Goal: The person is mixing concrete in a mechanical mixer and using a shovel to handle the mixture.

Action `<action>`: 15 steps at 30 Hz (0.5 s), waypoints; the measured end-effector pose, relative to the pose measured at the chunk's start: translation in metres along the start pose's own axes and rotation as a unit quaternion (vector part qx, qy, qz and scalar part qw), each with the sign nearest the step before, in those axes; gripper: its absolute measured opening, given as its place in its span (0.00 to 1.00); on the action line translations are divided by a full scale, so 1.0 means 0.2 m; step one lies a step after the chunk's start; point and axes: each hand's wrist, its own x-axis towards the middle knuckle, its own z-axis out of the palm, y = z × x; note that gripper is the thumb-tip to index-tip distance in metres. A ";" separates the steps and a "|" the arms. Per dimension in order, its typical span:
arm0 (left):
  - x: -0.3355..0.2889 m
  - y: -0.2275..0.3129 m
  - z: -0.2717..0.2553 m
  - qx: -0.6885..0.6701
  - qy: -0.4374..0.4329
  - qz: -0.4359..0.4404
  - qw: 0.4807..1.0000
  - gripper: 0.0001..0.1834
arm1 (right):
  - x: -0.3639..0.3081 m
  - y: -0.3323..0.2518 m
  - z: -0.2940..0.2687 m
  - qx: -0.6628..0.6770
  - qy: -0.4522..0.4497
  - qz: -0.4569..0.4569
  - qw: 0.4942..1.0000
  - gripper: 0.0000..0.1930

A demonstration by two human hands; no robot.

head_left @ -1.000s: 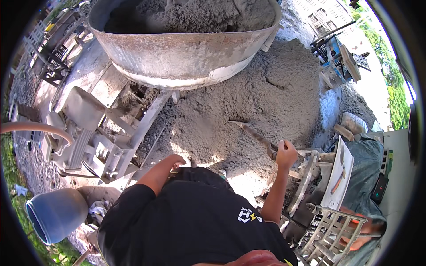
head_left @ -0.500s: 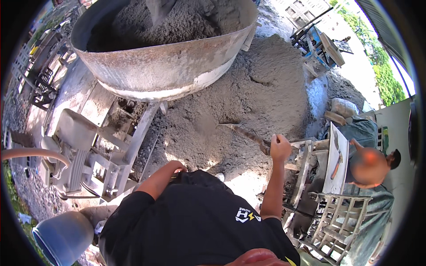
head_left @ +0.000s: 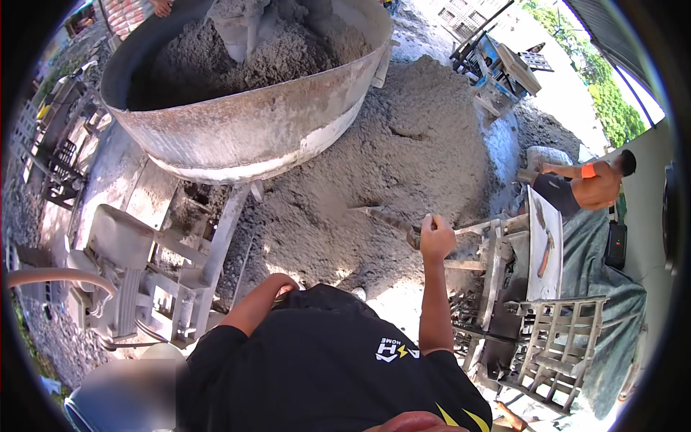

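My right hand [head_left: 437, 236] is raised in front of me, fingers pinched together. Just left of it ends the dark handle of a shovel [head_left: 392, 220], which lies in the grey mortar heap [head_left: 425, 155]; whether anything is between my fingers I cannot make out. Close to my waist is my left hand [head_left: 288, 282], bent inward, its fingers mostly hidden. Beyond the hands stands a round metal mixer pan [head_left: 245, 129] holding more grey mix [head_left: 288, 61], with a mixing arm [head_left: 241, 32] in it.
On the right, a white board [head_left: 545, 237] carries a trowel [head_left: 545, 255]; a slatted rack [head_left: 558, 345] stands nearer. A person [head_left: 586, 187] is behind the board. Another person's hand [head_left: 162, 7] touches the pan's far left rim. Left are a dusty machine frame [head_left: 122, 230] and a hose [head_left: 61, 275].
The view has shifted slightly. The person at the right has moved farther back and now reaches leftward. Another person's hand has appeared at the pan's rim. My hands keep nearly the same pose.
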 end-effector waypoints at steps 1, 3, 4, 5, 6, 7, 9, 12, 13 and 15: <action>-0.03 0.01 0.00 -0.002 0.003 -0.001 1.000 0.15 | 0.00 0.00 0.00 0.011 0.015 -0.010 1.000 0.08; -0.08 0.01 -0.01 -0.025 -0.022 -0.004 0.999 0.16 | 0.00 -0.01 0.00 0.027 0.030 -0.021 0.999 0.07; -0.10 0.01 0.00 -0.066 -0.040 -0.002 0.997 0.16 | 0.00 -0.02 -0.01 0.049 0.049 -0.031 0.997 0.07; -0.12 0.01 0.01 -0.067 -0.036 -0.003 0.997 0.16 | -0.01 -0.01 -0.02 0.070 0.069 -0.040 0.994 0.08; -0.22 0.05 0.04 -0.081 -0.014 -0.009 0.997 0.16 | -0.02 0.01 -0.03 0.065 0.061 -0.037 0.995 0.07; -0.29 0.08 0.03 -0.096 0.011 -0.014 0.995 0.16 | -0.03 0.02 -0.02 0.070 0.065 -0.039 0.995 0.07; -0.21 0.05 0.03 -0.059 0.012 -0.008 0.998 0.17 | -0.04 0.02 -0.02 0.055 0.099 -0.045 0.993 0.09; -0.06 0.00 0.04 0.003 0.004 0.005 1.000 0.18 | -0.05 0.02 -0.01 0.077 0.116 -0.046 0.989 0.10; -0.04 -0.01 0.04 0.018 0.007 0.011 1.000 0.19 | -0.06 0.03 -0.01 0.085 0.118 -0.050 0.988 0.11; -0.04 -0.01 0.02 0.038 0.023 0.021 0.999 0.20 | -0.03 0.05 0.00 0.092 0.109 -0.052 0.988 0.11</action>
